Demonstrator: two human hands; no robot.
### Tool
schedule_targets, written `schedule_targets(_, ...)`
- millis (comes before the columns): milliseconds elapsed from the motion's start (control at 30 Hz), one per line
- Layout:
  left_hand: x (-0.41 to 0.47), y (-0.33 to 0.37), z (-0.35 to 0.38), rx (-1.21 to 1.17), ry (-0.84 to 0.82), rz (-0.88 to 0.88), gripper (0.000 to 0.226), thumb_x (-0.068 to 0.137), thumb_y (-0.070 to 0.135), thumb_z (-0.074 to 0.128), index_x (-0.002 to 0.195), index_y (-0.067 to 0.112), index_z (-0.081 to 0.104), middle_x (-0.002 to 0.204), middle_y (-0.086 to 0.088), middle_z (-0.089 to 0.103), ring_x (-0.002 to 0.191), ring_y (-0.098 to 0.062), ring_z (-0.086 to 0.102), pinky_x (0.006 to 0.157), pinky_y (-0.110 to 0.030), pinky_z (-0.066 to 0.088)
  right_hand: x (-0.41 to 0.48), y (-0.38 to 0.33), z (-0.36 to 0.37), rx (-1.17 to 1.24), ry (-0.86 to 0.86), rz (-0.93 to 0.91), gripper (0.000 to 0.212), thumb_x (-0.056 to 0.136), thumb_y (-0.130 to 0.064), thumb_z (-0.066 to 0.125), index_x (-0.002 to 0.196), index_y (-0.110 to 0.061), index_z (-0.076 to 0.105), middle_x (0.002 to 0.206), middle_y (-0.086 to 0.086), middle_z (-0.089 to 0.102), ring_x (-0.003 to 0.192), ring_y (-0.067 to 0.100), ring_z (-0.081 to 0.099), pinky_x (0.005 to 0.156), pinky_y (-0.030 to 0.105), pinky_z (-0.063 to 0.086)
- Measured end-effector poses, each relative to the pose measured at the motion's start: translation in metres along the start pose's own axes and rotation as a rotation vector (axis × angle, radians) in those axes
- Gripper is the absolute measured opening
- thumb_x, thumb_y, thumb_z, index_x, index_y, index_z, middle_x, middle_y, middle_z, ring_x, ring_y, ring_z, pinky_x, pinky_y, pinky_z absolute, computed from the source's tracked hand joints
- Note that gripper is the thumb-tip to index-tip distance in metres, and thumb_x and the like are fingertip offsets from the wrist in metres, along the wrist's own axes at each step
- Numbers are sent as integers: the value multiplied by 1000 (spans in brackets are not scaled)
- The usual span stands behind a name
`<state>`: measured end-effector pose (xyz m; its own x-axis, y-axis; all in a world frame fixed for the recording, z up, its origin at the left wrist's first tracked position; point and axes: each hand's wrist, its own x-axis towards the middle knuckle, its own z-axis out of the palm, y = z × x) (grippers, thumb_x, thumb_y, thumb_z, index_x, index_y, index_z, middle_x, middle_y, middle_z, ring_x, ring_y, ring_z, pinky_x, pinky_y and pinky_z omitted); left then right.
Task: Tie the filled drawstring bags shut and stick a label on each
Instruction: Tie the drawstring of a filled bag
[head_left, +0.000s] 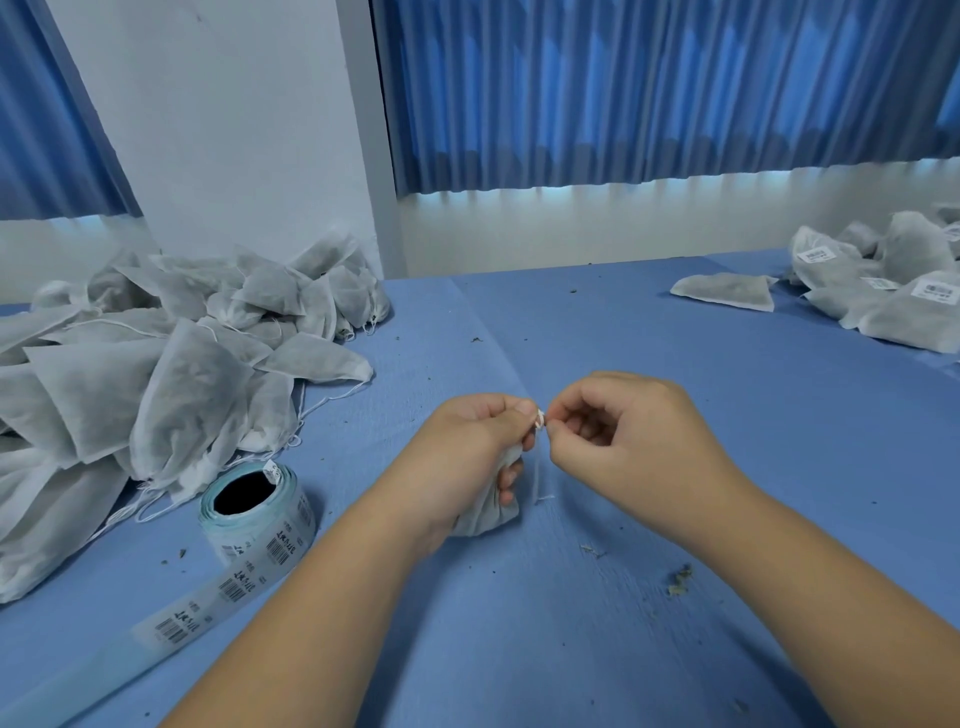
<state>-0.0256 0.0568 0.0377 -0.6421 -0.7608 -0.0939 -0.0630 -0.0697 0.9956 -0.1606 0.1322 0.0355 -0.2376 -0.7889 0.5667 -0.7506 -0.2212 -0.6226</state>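
The white drawstring bag (488, 512) is sitting bunched mid-table (571, 649), its contents hidden, with the left hand (470, 441) gripping its neck. The right hand (623, 431), fingers curled, is pinching the drawstring (540, 418) at the top. To the left, the label roll (260, 512) is trailing barcoded labels, print unreadable, beside a heap of filled bags (156, 374). Labelled bags (883, 291) are lying far right.

Bag (488, 512) ctr, upright, neck bunched, white string (540, 418) at top. Unlabelled pile (156, 384) at 9 o'clock; labelled pile (883, 291) at 2; label roll (254, 512) at 8, strip unrolled.
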Motion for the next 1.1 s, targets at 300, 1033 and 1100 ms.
schedule_targets(300, 1, 0, 1, -31, 55, 27, 33, 98, 16, 55, 66, 14, 59, 57, 1, 47, 41, -10, 38, 46, -20, 33, 0, 0, 1, -33, 2, 8, 10, 80, -13, 71, 74, -20, 75, 67, -7, 67, 69, 8, 60, 62, 14, 45)
schedule_targets(1033, 6, -5, 6, 238, 127, 180, 39, 96, 24, 60, 58, 34, 65, 49, 18, 51, 36, -6, 36, 40, -19, 29, 8, 0, -12, 919, -56, 417, 13, 69, -10, 64, 57, -15, 63, 53, 1, 45, 49, 14, 41, 44, 22, 34)
schedule_targets(1100, 6, -4, 6, 222, 143, 202, 39, 96, 24, 60, 58, 35, 65, 46, 18, 49, 35, -4, 35, 38, -18, 29, 8, -3, -11, 1069, -94, 436, 16, 70, -7, 65, 56, -14, 64, 54, 0, 35, 46, 11, 35, 42, 21, 30)
